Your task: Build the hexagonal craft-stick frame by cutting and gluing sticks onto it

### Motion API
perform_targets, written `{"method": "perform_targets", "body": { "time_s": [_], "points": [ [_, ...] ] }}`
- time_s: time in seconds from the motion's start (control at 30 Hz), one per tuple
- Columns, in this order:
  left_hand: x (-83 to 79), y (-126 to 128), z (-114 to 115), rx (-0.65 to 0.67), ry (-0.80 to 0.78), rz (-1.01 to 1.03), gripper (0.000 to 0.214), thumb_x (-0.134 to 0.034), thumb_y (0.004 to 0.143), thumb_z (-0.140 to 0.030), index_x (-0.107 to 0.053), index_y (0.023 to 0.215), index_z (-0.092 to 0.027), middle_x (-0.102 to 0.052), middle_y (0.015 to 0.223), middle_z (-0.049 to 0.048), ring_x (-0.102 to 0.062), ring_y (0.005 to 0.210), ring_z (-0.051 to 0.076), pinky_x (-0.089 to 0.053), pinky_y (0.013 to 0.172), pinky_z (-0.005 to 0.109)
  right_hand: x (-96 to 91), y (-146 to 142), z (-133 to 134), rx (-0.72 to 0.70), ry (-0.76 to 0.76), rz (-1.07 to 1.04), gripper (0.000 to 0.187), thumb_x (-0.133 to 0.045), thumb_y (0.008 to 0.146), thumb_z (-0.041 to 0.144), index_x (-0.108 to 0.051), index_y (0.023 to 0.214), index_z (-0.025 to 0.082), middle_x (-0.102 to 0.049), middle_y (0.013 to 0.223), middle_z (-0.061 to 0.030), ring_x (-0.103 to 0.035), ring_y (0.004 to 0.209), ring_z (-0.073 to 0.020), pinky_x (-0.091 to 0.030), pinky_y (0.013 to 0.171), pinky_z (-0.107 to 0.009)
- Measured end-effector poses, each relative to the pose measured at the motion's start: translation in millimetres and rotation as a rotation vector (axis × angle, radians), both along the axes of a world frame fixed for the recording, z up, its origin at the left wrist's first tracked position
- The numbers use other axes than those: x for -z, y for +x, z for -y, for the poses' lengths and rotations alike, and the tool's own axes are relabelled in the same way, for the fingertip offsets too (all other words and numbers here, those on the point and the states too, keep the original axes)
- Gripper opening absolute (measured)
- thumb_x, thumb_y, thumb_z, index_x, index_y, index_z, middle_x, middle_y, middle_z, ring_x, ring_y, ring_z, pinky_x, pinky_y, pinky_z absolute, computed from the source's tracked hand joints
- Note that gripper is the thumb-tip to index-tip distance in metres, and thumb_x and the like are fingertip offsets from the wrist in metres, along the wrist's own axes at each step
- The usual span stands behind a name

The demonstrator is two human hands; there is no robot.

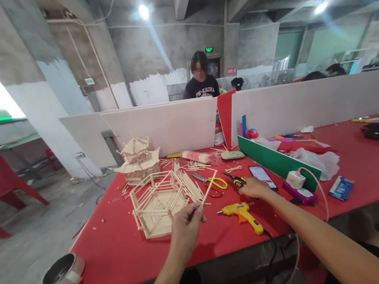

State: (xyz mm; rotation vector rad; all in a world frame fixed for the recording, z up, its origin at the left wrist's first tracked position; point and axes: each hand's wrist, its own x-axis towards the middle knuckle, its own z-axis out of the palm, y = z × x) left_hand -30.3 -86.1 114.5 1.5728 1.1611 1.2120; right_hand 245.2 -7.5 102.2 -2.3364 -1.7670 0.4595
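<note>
My left hand (187, 223) is closed, pinching a thin wooden stick (210, 185) that slants up to the right. My right hand (254, 188) has its fingers around the handles of black-and-yellow pliers (236, 180), whose jaws point up and left. Beside the left hand stands a hexagonal frame of sticks (160, 212) with railings. Behind it is a tiered pagoda model (138, 161), also of sticks. A yellow hot glue gun (242, 210) lies below the pliers. Scissors with a yellow handle (218, 182) rest between my hands, near loose sticks (189, 185).
A phone (262, 175) and a green divider (276, 160) are right of my hands. A power adapter (297, 183) with cables sits further right. A cup (63, 273) stands at the table's (121, 259) left corner. Behind the white partition (162, 127) is a person (201, 81).
</note>
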Motion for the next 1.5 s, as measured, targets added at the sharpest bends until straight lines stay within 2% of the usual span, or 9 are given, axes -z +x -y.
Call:
{"method": "perform_targets", "body": {
  "time_s": [0.2, 0.3, 0.4, 0.57, 0.87, 1.0, 1.13, 1.23, 1.5],
  "points": [
    [5.8, -24, -2, -0.102, 0.275, -0.396, 0.032, -0.046, 0.093, -0.032, -0.061, 0.070, -0.017, -0.054, 0.060, 0.0004, -0.050, 0.059, 0.013, -0.036, 0.059, 0.023, -14.6, -38, 19, -0.143, 0.303, 0.154, 0.028, -0.058, 0.084, 0.039, -0.072, 0.096, 0.018, -0.065, 0.119, -0.0147, -0.053, 0.118, -0.0312, -0.038, 0.096, -0.042],
    [7.1, -24, -2, -0.094, 0.366, -0.557, 0.028, -0.043, 0.094, -0.026, -0.061, 0.074, -0.018, -0.059, 0.067, 0.0024, -0.054, 0.064, 0.014, -0.037, 0.062, 0.025, -33.7, -63, 56, -0.548, 0.807, 0.159, 0.024, -0.049, 0.094, 0.030, -0.072, 0.095, 0.021, -0.070, 0.108, -0.0095, -0.059, 0.105, -0.0223, -0.040, 0.093, -0.036],
    [4.4, -15, 0, -0.023, 0.446, -0.609, 0.025, -0.042, 0.094, -0.021, -0.059, 0.077, -0.018, -0.060, 0.071, 0.0034, -0.055, 0.065, 0.014, -0.036, 0.061, 0.024, -45.5, -85, 73, -0.871, 1.001, 0.266, 0.028, -0.047, 0.095, 0.017, -0.066, 0.116, 0.022, -0.069, 0.115, -0.0085, -0.056, 0.110, -0.0223, -0.034, 0.099, -0.040],
    [-0.7, -15, 7, -0.025, 0.554, -0.669, 0.022, -0.043, 0.093, -0.018, -0.059, 0.078, -0.018, -0.058, 0.068, 0.0034, -0.054, 0.060, 0.014, -0.034, 0.057, 0.024, -43.2, -96, 65, -1.040, 0.864, 0.386, 0.022, -0.046, 0.097, 0.018, -0.067, 0.102, 0.019, -0.065, 0.073, -0.0012, -0.055, 0.067, -0.0163, -0.034, 0.065, -0.032],
    [-6.7, -28, 14, -0.168, 0.505, -0.751, 0.024, -0.045, 0.090, -0.019, -0.061, 0.073, -0.019, -0.063, 0.066, 0.0043, -0.058, 0.060, 0.016, -0.034, 0.057, 0.026, -41.2, -129, 84, -0.838, 0.852, 0.378, 0.018, -0.050, 0.091, 0.015, -0.067, 0.087, 0.016, -0.061, 0.065, -0.0024, -0.054, 0.059, -0.0148, -0.024, 0.055, -0.031],
    [-20.7, -46, 4, -0.161, 0.407, -0.517, 0.028, -0.045, 0.092, -0.028, -0.065, 0.074, -0.019, -0.063, 0.065, 0.0027, -0.057, 0.062, 0.014, -0.039, 0.060, 0.023, -64.2, -132, 73, -0.780, 0.636, 0.068, 0.027, -0.042, 0.097, 0.018, -0.068, 0.090, 0.018, -0.064, 0.077, -0.0040, -0.056, 0.070, -0.0141, -0.034, 0.061, -0.025],
    [-44.5, -92, -26, -0.323, 0.220, -0.206, 0.027, -0.059, 0.083, -0.041, -0.071, 0.083, -0.017, -0.061, 0.063, -0.0007, -0.051, 0.057, 0.012, -0.037, 0.053, 0.022, -87.3, -146, 43, -0.699, 0.336, -0.552, 0.026, -0.050, 0.095, 0.029, -0.070, 0.107, 0.019, -0.069, 0.094, -0.0038, -0.061, 0.082, -0.0137, -0.044, 0.074, -0.024],
    [-58.7, -123, -61, -0.358, 0.135, -0.153, 0.027, -0.067, 0.074, -0.041, -0.070, 0.075, -0.014, -0.058, 0.059, -0.0022, -0.043, 0.052, 0.009, -0.031, 0.048, 0.021, -92.1, -176, 12, -0.579, 0.108, -0.839, 0.015, -0.067, 0.083, 0.029, -0.073, 0.088, 0.016, -0.073, 0.088, -0.0031, -0.062, 0.079, -0.0122, -0.046, 0.070, -0.021],
    [-55.9, -149, -129, -0.087, -0.164, -0.211, 0.030, -0.076, 0.062, -0.037, -0.073, 0.077, -0.012, -0.058, 0.055, -0.0012, -0.044, 0.047, 0.008, -0.034, 0.046, 0.022, -72.9, -228, -42, -0.424, -0.181, -0.940, 0.020, -0.068, 0.081, 0.022, -0.066, 0.064, 0.011, -0.067, 0.060, -0.0029, -0.053, 0.047, -0.0049, -0.039, 0.042, -0.014]
  ]
}}
